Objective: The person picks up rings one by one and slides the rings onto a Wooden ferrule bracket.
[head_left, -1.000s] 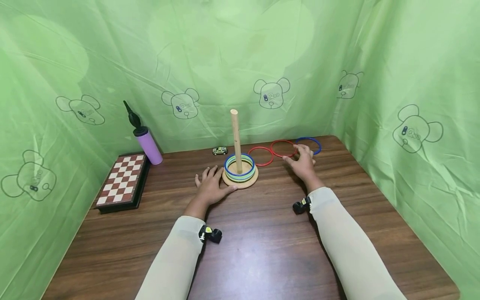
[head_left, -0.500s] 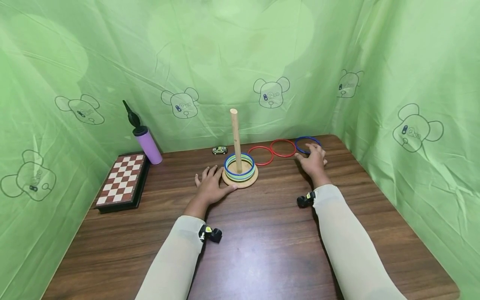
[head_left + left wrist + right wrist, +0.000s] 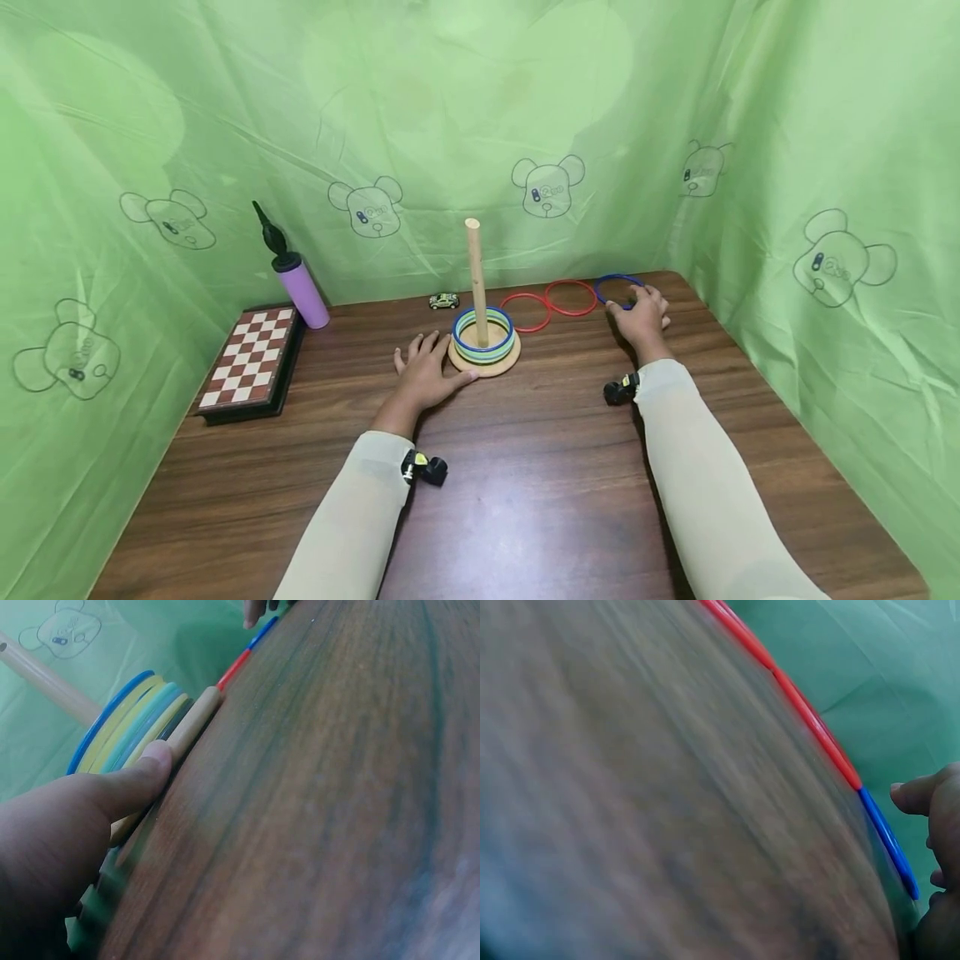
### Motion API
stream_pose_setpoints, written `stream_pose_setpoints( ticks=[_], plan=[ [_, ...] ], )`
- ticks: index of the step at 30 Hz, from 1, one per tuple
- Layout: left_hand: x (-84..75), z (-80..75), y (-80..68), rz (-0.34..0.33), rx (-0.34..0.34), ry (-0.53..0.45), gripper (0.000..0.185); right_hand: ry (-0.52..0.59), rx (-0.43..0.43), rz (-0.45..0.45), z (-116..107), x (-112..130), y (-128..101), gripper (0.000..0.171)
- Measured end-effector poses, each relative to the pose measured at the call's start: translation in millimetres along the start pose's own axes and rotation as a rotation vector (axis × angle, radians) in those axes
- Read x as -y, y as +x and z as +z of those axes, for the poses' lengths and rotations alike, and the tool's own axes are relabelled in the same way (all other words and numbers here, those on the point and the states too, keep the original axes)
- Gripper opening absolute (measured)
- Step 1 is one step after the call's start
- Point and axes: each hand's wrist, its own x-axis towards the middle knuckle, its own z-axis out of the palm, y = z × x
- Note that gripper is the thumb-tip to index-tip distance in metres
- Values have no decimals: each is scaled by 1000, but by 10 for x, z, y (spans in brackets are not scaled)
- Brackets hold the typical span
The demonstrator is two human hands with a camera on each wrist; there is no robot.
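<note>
the left hand (image 3: pixel 426 374) lay flat on the wooden table (image 3: pixel 540 467), fingers spread and straight, its thumb (image 3: pixel 142 776) pressed against the rim of the round wooden base (image 3: pixel 486 361) just to its right. a wooden peg (image 3: pixel 475 279) stood upright from that base, and a stack of rings (image 3: pixel 483 334), blue on top with yellow and green beneath, sat around the peg's foot.

the right hand (image 3: pixel 643 315) rested on the table well to the right of the base, its fingers loosely bent at the near edge of a blue ring (image 3: pixel 617 289) lying flat just beyond it. in the head view the fingertips seemed to touch that ring; whether they pinched it i could not tell, and the right wrist view was too blurred to settle it. to the left of this hand two red rings (image 3: pixel 572 297) lay flat in a row, the far-left one (image 3: pixel 525 311) just beside the base.

beyond the left hand, a small toy car (image 3: pixel 444 301) sat near the green curtain (image 3: pixel 480 125). far to the left of that hand lay a chessboard (image 3: pixel 251 357), and behind it stood a purple bottle (image 3: pixel 302 289) with a black top.
</note>
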Motion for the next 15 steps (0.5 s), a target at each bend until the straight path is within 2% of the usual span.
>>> stream_pose_setpoints(
  ticks=[15],
  plan=[
    [-8,16,6,-10,4,-1,105,-123,116,50,-80,2,132,85]
  ],
)
